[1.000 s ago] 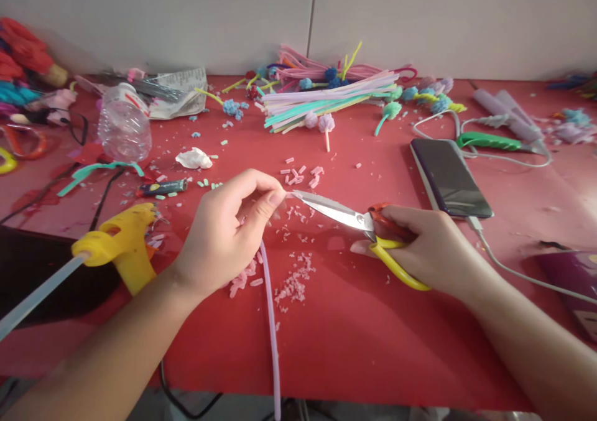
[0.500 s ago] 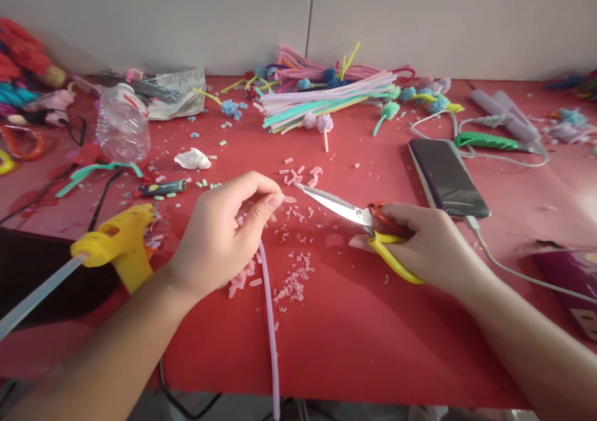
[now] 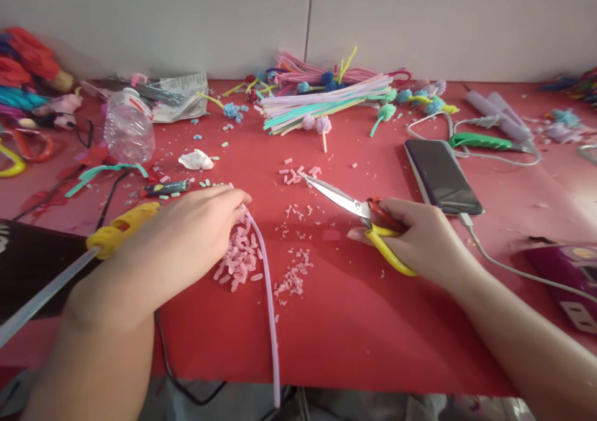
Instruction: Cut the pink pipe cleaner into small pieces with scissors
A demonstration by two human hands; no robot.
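Observation:
My right hand (image 3: 415, 231) is wrapped round the red and yellow handles of a pair of scissors (image 3: 333, 194). The blades lie close together, pointing left, with tips by some small pink cut pieces (image 3: 293, 175). Over the table at left centre is my left hand (image 3: 200, 234), back up, its fingertips mostly hidden beneath it. Whether it holds anything cannot be seen. Just beside it, a lilac pipe cleaner (image 3: 268, 284) runs from under the fingers down past the table's front edge. A pile of pink fuzzy pieces (image 3: 240, 256) lies partly under that hand.
A yellow glue gun (image 3: 109, 237) is left of my left forearm. At the back lie a bundle of pipe cleaners (image 3: 326, 104) and a plastic bottle (image 3: 128, 129). A phone (image 3: 443, 175) with a white cable lies beyond my right hand. Pink fluff (image 3: 293, 275) is scattered mid-table.
My left hand has moved left, away from the scissor tips, and turned back up, uncovering more of the pink pile. The pinched small piece is out of sight. The scissors stay almost still.

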